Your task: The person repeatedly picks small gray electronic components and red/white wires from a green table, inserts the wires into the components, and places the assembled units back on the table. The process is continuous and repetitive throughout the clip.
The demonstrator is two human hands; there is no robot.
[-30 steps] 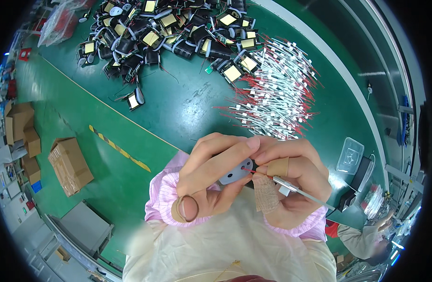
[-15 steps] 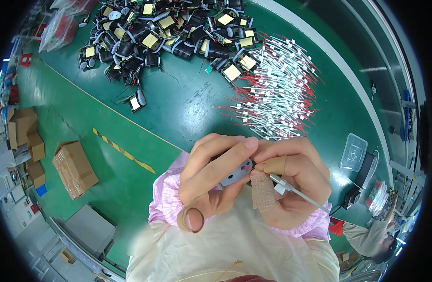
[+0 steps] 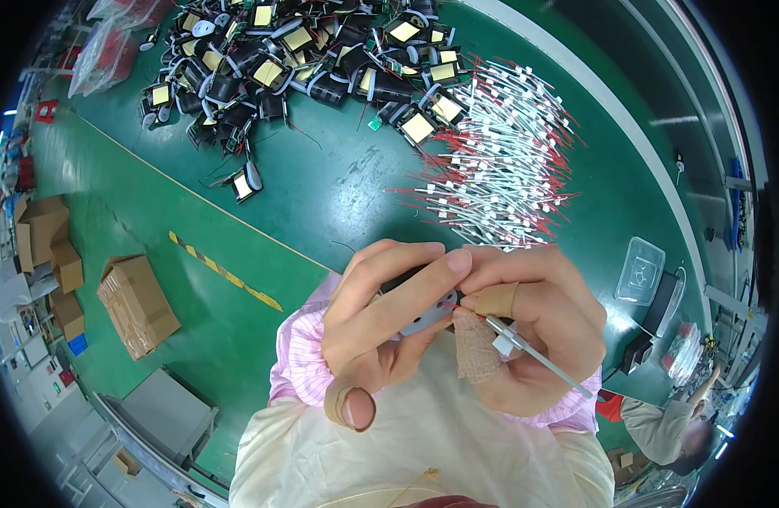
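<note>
My left hand [image 3: 381, 326] pinches the small grey part [image 3: 429, 315] close above my lap, fingers wrapped over it. My right hand [image 3: 533, 326] nips a thin white wire [image 3: 533, 354] between taped fingertips at the part's edge. A loose pinch could let the wire slip off.

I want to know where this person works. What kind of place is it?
Probably a factory workbench for putting small electrical parts together. A heap of black and yellow wound parts and a spread of white and red wires lie on the green bench, with cardboard boxes on the floor.
</note>
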